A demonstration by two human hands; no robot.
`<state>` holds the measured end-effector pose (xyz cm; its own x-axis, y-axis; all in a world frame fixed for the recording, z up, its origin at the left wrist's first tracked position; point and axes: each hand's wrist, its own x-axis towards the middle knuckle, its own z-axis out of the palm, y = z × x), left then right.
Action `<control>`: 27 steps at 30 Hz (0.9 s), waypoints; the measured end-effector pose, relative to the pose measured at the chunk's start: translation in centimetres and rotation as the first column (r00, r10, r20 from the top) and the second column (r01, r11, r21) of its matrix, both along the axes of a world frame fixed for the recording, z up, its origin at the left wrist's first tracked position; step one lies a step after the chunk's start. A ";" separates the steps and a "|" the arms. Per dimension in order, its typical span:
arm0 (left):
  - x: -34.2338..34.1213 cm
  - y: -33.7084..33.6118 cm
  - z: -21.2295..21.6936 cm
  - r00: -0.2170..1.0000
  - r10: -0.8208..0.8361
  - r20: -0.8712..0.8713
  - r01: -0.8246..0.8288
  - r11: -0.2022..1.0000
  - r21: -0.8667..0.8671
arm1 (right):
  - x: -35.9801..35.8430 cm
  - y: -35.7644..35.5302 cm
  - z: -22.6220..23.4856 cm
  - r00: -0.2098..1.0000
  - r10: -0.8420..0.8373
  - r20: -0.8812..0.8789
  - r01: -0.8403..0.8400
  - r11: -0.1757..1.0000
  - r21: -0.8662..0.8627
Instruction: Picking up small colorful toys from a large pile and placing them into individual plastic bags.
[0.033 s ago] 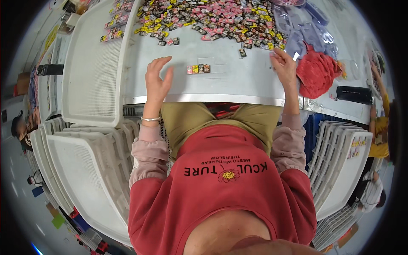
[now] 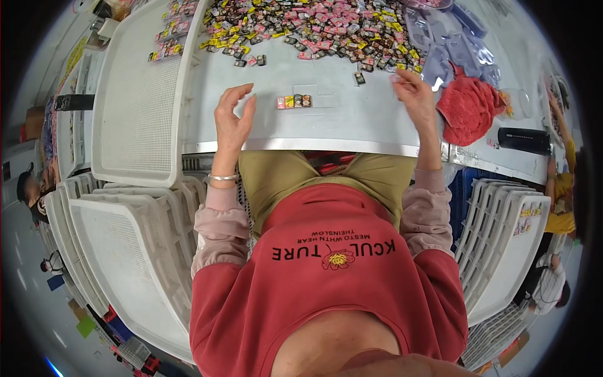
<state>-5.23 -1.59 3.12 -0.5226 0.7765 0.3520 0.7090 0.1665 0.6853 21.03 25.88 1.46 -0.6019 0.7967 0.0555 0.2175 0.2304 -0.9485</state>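
A short row of small printed packets (image 2: 294, 101), pink, yellow and dark, sits on the pale table between my hands. To its left, my left hand (image 2: 232, 119) hovers with thumb and fingers apart and nothing in it. My right hand (image 2: 416, 100) is raised on the other side, its fingers spread and no packet visible in them. Just left of its fingertips lies a single dark packet (image 2: 359, 78). Beyond both hands spreads a large pile of similar small packets (image 2: 326, 28) in pink, yellow, black and brown. Faint clear outlines show beside the row.
A white mesh tray (image 2: 135, 125) with grouped packets (image 2: 173, 28) stands left. A red cloth (image 2: 470, 110), clear plastic trays (image 2: 443, 56) and a black cylindrical object (image 2: 524, 140) lie right. Stacked white trays (image 2: 129, 251) flank me. Other people are at the edges.
My right hand has shifted slightly left and its fingers have opened out. The left hand has barely moved; the packets stay where they were.
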 end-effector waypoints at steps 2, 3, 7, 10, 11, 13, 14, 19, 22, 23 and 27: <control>0.6 0.3 0.1 0.962 0.055 0.266 -0.063 0.998 0.019 | -3.0 -2.9 1.3 0.963 0.242 -0.116 -0.252 0.965 -0.079; 1.7 1.2 0.6 0.891 -0.022 0.454 0.007 0.999 0.036 | -5.0 -5.2 3.1 0.950 0.305 -0.062 -0.311 0.944 -0.111; 4.7 4.0 0.7 0.475 -0.241 0.846 0.128 0.970 0.205 | -8.8 -8.8 4.4 0.855 0.518 -0.045 -0.508 0.850 0.139; 4.4 4.0 -0.6 0.304 -0.320 0.898 0.076 0.947 0.312 | -9.5 -9.7 4.0 0.843 0.536 -0.048 -0.526 0.839 0.139; 4.5 4.1 -0.2 0.242 -0.292 0.925 0.007 0.954 0.299 | -9.3 -9.9 3.1 0.871 0.434 -0.230 -0.460 0.885 -0.072; 4.8 4.1 -0.3 0.204 -0.283 0.937 -0.049 0.953 0.298 | -9.1 -10.8 1.9 0.880 0.287 -0.379 -0.407 0.867 -0.288; 4.8 4.1 -0.3 0.165 -0.273 0.948 -0.105 0.951 0.292 | -9.0 -11.5 1.6 0.874 0.243 -0.420 -0.404 0.845 -0.351; 4.9 4.3 -0.7 0.237 -0.201 0.951 -0.148 0.960 0.239 | -10.1 -12.0 0.2 0.894 0.167 -0.416 -0.351 0.838 -0.418; 4.5 4.3 -0.7 0.260 -0.209 0.943 -0.113 0.963 0.245 | -10.5 -10.9 0.5 0.898 0.169 -0.405 -0.364 0.804 -0.470; 4.3 4.3 -0.6 0.260 -0.211 0.942 -0.086 0.967 0.240 | -10.5 -10.4 0.9 0.885 0.201 -0.419 -0.404 0.778 -0.481; 3.4 4.6 0.0 0.413 -0.180 0.893 0.007 0.981 0.194 | -10.6 -9.0 2.8 0.854 0.420 -0.307 -0.520 0.696 -0.494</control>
<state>-1.84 3.04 3.13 -0.5307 0.8298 -0.1729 -0.3305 -0.0148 0.9437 10.41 16.90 4.22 -0.9281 0.3345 -0.1637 0.0597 -0.3004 -0.9519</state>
